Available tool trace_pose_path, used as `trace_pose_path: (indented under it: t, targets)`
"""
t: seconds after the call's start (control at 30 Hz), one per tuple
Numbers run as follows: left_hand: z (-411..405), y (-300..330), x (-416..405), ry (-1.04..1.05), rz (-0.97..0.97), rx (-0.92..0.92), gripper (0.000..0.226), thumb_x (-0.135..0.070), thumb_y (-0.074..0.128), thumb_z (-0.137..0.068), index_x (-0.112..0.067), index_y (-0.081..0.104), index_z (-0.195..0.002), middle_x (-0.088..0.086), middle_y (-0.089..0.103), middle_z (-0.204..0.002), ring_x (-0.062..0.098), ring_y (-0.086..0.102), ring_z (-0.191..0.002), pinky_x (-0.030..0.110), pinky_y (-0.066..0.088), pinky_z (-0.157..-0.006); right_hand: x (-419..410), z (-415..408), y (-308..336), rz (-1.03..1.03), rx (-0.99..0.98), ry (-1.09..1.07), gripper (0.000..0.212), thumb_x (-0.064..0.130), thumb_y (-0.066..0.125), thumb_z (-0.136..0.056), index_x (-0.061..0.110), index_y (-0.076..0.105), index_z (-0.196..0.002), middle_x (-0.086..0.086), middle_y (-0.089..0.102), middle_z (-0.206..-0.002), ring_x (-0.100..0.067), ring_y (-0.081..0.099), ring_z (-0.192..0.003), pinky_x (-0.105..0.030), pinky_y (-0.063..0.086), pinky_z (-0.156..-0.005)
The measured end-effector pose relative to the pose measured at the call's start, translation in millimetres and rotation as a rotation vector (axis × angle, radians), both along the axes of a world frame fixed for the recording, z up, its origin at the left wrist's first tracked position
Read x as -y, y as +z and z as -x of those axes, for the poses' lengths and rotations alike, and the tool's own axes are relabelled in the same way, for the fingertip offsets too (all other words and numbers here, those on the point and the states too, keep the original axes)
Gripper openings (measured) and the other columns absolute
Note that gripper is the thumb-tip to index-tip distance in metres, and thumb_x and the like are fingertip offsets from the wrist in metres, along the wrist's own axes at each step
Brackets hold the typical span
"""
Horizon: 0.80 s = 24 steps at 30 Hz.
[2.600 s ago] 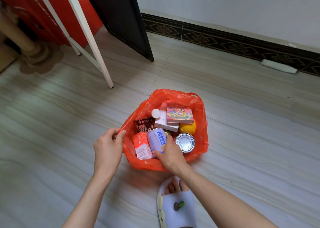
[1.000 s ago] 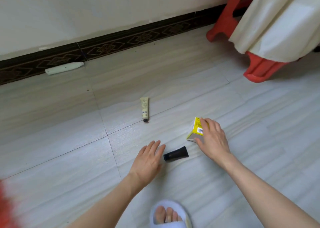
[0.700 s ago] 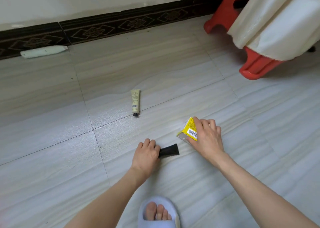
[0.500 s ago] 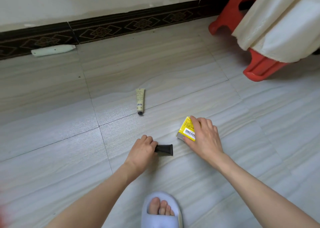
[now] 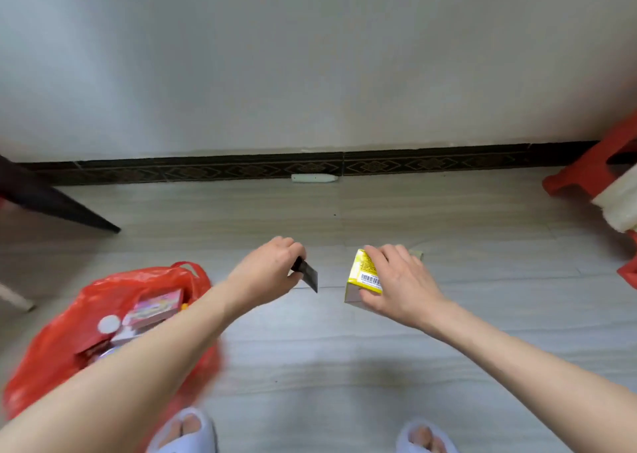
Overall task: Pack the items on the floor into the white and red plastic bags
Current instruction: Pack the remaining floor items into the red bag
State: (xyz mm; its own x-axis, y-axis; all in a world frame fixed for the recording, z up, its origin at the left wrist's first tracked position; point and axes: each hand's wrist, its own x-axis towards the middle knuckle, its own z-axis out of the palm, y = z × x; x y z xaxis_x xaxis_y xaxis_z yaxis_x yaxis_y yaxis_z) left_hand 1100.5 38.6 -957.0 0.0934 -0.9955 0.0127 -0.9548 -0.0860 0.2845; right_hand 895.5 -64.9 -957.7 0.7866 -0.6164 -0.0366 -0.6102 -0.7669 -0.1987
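Both items lifted off the floor since a moment ago.
My left hand (image 5: 267, 273) grips the flat black tube (image 5: 307, 274); my right hand (image 5: 396, 285) grasps the yellow carton (image 5: 362, 272); crinkly red bag (image 5: 65, 342) at eight o'clock.

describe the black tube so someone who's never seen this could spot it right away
Start at the red plastic bag low on the left, then follow the forearm that crosses over it up to the left hand above the floor. The black tube sticks out of that grip. It is small, dark and flat-ended, unlike the yellow box in the right hand.
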Motion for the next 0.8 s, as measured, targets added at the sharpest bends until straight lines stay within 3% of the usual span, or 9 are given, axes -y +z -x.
trace_pose_path:
  t: [0.17, 0.33, 0.53, 0.67, 0.73, 0.8]
  targets:
    - [-82.7, 69.4, -87.5, 0.141, 0.078, 0.098, 0.014, -0.015, 0.055, -0.085, -0.009, 0.055, -0.097, 0.006, 0.056, -0.095, 0.023, 0.049, -0.093, 0.025, 0.034, -0.074, -55.1, -94.3, 55.9, 0.0, 0.019, 0.174, 0.064, 0.039, 0.055, -0.08, 0.014, 0.034, -0.135, -0.006, 0.046, -0.124, -0.025, 0.043, -0.116, -0.035, 0.038, -0.093]
    - [-153.1, 83.4, -168.6, 0.368, 0.136, 0.087, 0.014, -0.019, 0.058, -0.084, -0.008, 0.055, -0.092, 0.004, 0.056, -0.088, 0.024, 0.051, -0.089, 0.03, 0.04, -0.076, -107.9, -186.2, 85.1, -0.014, 0.006, 0.282, 0.06, 0.042, 0.058, -0.079, 0.017, 0.04, -0.13, -0.005, 0.049, -0.12, -0.024, 0.047, -0.113, -0.039, 0.038, -0.093]
    - [-196.1, 19.8, -244.2, 0.627, 0.09, 0.096, 0.02, -0.024, 0.062, -0.082, -0.012, 0.059, -0.097, 0.004, 0.057, -0.092, 0.023, 0.049, -0.092, 0.037, 0.044, -0.079, -157.3, -267.5, 44.7, -0.08, -0.029, 0.334, 0.057, 0.032, 0.061, -0.075, 0.016, 0.04, -0.126, -0.004, 0.048, -0.122, -0.026, 0.046, -0.114, -0.04, 0.038, -0.09]
    - [-208.8, -35.1, -268.3, 0.659, -0.053, 0.196, 0.019, -0.019, 0.067, -0.061, -0.014, 0.063, -0.079, 0.004, 0.059, -0.071, 0.029, 0.056, -0.072, 0.034, 0.044, -0.058, -179.8, -292.5, -16.7, -0.089, -0.02, 0.421, 0.055, 0.034, 0.06, -0.078, 0.017, 0.041, -0.126, -0.003, 0.05, -0.122, -0.027, 0.047, -0.115, -0.038, 0.039, -0.088]
    - [-212.3, -56.9, -274.9, 0.669, -0.101, 0.283, 0.027, -0.016, 0.077, -0.052, -0.016, 0.06, -0.073, 0.001, 0.056, -0.067, 0.026, 0.054, -0.066, 0.032, 0.037, -0.054, -187.9, -304.2, -42.1, -0.058, -0.003, 0.52, 0.049, 0.032, 0.061, -0.073, 0.015, 0.05, -0.118, -0.004, 0.057, -0.113, -0.029, 0.056, -0.106, -0.037, 0.045, -0.084]
    - [-215.2, -73.2, -280.1, 0.68, -0.117, 0.322, 0.03, -0.016, 0.079, -0.053, -0.017, 0.058, -0.075, 0.0, 0.056, -0.069, 0.025, 0.051, -0.069, 0.033, 0.028, -0.059, -195.3, -320.0, -59.5, -0.025, 0.067, 0.577, 0.047, 0.045, 0.047, -0.069, 0.014, 0.062, -0.1, -0.002, 0.065, -0.093, -0.025, 0.065, -0.085, -0.032, 0.053, -0.072]
